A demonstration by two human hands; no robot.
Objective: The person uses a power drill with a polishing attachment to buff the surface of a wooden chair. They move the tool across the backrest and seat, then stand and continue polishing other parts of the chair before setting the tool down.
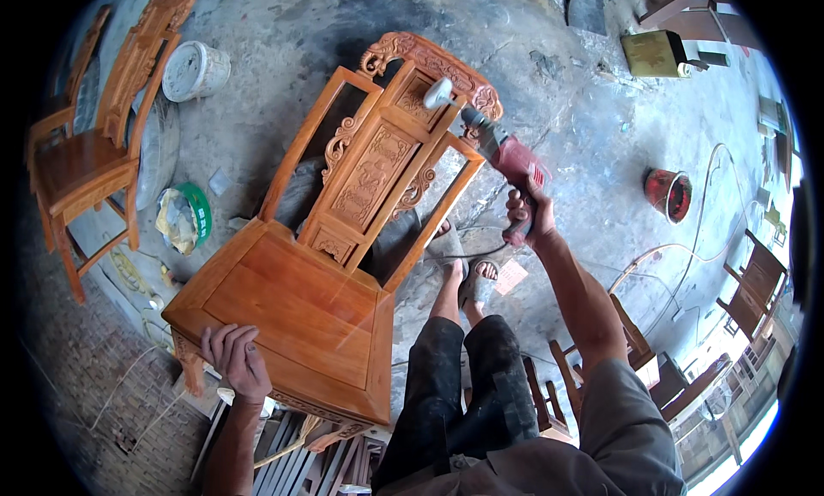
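Note:
A carved wooden armchair (296, 294) is in front of me, its tall openwork back slanting away toward the upper right. My left hand (236, 363) lies with outstretched fingers on the front left part of its seat. In my right hand (534, 211) is a red electric drill (515, 159), gripped round its handle. The drill carries a pale rounded head (439, 93), somewhat blurred, held by the carved top of the backrest. Whether that head touches the wood I cannot tell. A dark cord runs from the handle.
Another wooden chair (94, 153) stands at the left, near a white bucket (196, 71) and a green-rimmed tub (199, 214). A red bucket (669, 196) and a hose (705, 217) are on the right. More wooden furniture (755, 281) stands farther right. My feet are beside the chair.

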